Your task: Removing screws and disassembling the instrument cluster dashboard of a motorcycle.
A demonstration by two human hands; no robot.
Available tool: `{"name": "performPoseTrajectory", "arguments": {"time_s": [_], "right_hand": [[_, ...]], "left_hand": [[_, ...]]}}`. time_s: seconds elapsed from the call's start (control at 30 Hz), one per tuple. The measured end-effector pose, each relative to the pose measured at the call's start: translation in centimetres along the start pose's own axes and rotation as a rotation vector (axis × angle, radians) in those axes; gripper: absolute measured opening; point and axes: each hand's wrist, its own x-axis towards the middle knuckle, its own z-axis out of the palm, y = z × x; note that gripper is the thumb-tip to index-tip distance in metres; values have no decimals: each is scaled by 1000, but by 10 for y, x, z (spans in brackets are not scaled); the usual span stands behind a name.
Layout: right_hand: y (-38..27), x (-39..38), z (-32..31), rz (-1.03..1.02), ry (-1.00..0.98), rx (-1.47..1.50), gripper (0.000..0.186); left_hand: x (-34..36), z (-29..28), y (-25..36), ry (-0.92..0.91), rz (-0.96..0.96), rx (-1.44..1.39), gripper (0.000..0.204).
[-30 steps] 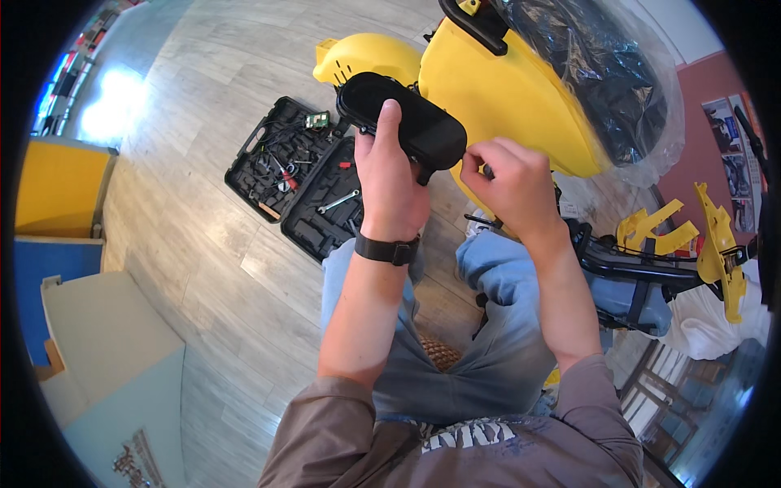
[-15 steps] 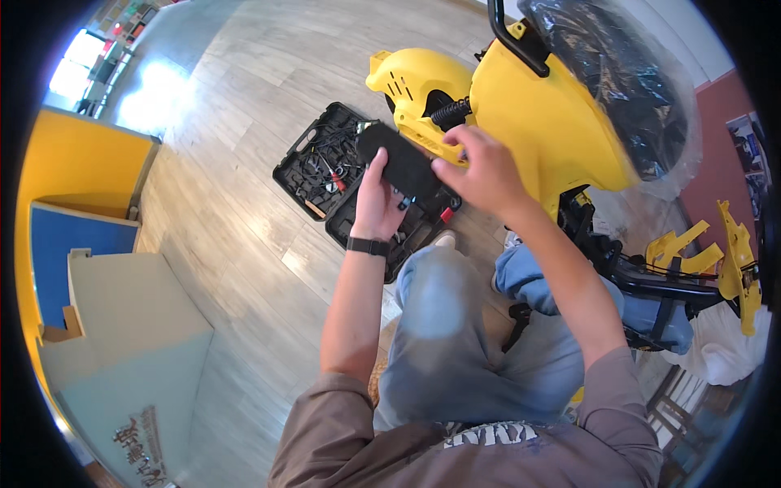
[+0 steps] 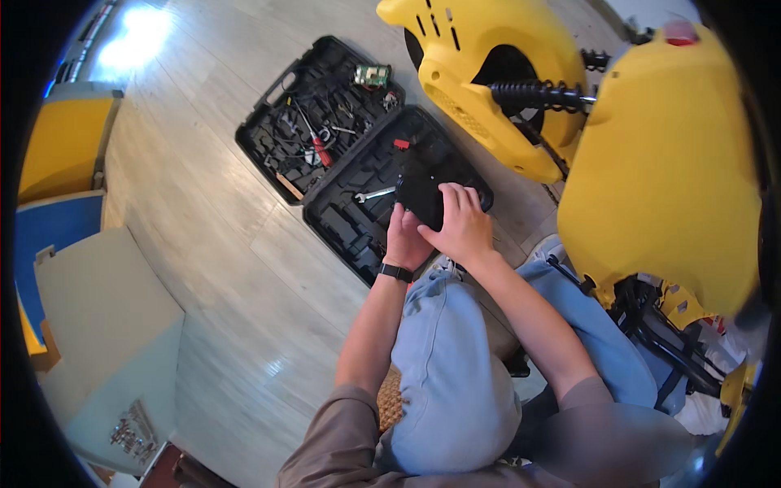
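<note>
Wood-plank floor (image 3: 236,268), with open black toolbox (image 3: 346,232) at eleven o'clock, yellow panel (image 3: 663,171) between two and three o'clock, and black case (image 3: 420,199) just off centre toward one o'clock, grasped by left hand (image 3: 404,240) below and right hand (image 3: 464,226) along its right edge.

Toolbox (image 3: 346,232) on floor (image 3: 244,325), ahead of knee (image 3: 447,350). In far-L half: screwdriver (image 3: 321,152), w/ circuit board (image 3: 373,76) at far end. In near-R half: wrench (image 3: 375,195), just L of case (image 3: 421,198). Case btwn L hand (image 3: 404,242) & R hand (image 3: 464,224), over near-R half. Scooter body (image 3: 659,179) to R, w/ spring (image 3: 541,95) btwn it & fender (image 3: 488,24). Furniture (image 3: 106,301) far L, across floor.
</note>
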Motion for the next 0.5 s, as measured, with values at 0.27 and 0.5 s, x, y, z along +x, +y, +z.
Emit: {"name": "performPoseTrajectory", "arguments": {"time_s": [0.27,0.5], "right_hand": [[36,16,46,6,45,-88,73],[40,17,55,25,33,-79,74]], "left_hand": [[46,-44,-29,-180,84,-314,114],[53,-57,-36,49,29,-396,109]]}}
